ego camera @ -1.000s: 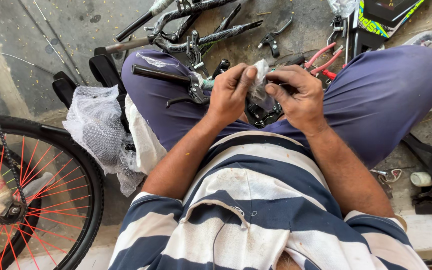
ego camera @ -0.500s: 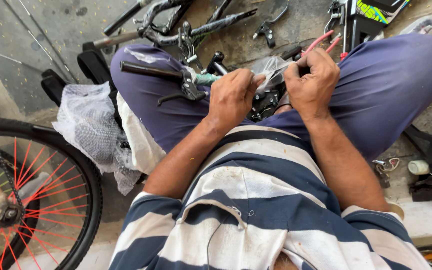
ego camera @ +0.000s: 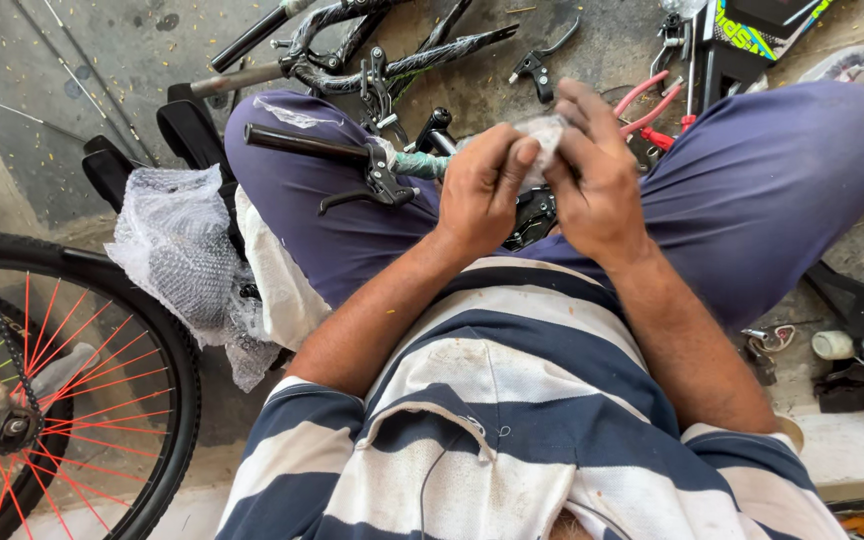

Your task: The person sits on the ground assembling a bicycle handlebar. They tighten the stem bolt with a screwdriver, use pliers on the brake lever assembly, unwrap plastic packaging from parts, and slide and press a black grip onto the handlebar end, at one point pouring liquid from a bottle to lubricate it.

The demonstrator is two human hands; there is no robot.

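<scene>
Two bare hands meet over the person's lap, both pinching a small clear plastic wrapper (ego camera: 544,130). Left hand (ego camera: 482,190) and right hand (ego camera: 597,185) are closed on it from opposite sides, fingertips nearly touching. Just left of the grip, a bicycle handlebar (ego camera: 302,145) with black brake lever (ego camera: 377,185) lies across the thigh, its long axis running left to right. What the wrapper contains cannot be told
</scene>
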